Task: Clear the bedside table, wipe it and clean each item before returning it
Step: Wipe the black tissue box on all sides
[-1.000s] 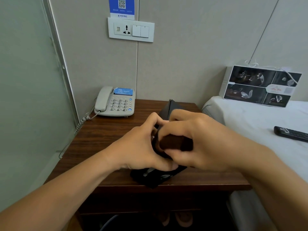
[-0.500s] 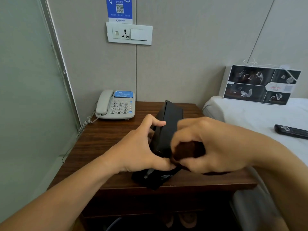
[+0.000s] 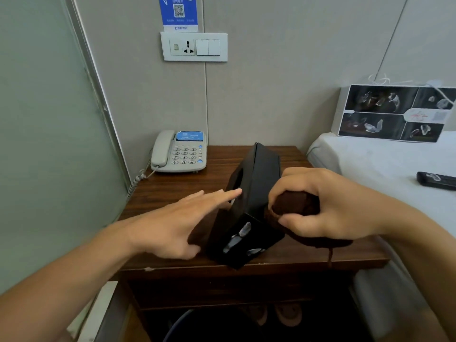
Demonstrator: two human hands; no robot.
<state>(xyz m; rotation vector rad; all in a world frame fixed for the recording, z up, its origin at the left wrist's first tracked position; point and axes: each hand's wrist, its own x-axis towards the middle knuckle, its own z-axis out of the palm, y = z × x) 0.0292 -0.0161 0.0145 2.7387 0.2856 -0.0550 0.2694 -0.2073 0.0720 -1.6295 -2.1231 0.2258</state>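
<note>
On the bedside table (image 3: 308, 253), black tissue box (image 3: 249, 201) sits tilted on edge; left hand (image 3: 172, 225) flat, fingers straight vs its side, right hand (image 3: 328, 206) clenches brown cloth (image 3: 293, 203) against it. Box cleaning underway; phone (image 3: 180, 151) looks returned, remote (image 3: 436, 180) & gift box (image 3: 392, 112) on bed left.

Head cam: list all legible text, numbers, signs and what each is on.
"1 2 3 / 4 5 6 / 7 8 9 / * 0 #": keypad of the telephone.
QR code, with blurred lines: blue wall sticker.
White print, too blurred: blue card on the phone.
Script logo, unreadable: picture box on the bed.
Marking, unreadable: remote control.
Black tissue box: none.
</note>
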